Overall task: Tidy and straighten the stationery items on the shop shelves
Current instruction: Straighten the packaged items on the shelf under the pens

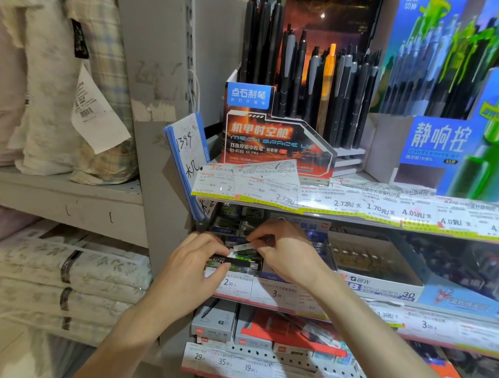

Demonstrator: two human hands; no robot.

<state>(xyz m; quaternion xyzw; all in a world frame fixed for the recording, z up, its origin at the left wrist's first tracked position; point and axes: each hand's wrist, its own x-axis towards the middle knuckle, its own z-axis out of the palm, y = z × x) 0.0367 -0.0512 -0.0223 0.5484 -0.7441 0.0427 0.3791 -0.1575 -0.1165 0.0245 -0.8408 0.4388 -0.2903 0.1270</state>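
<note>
While both hands work at the second shelf's front-left corner, the left hand (pixel 195 260) grips a dark eraser pack (pixel 233 263) to steady it; the right hand (pixel 285 252) pinches a barcode label (pixel 243 248), apparently squaring the stock.

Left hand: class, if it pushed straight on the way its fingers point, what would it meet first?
Probably the right hand: the left hand points right along the small dark packet it grips, though depth is unclear.

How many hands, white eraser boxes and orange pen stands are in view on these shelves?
Hands: 2, left hand holding a black packet, right hand pinching a labelled packet
White eraser box: 1
Orange pen stand: 1
Total: 4
</note>
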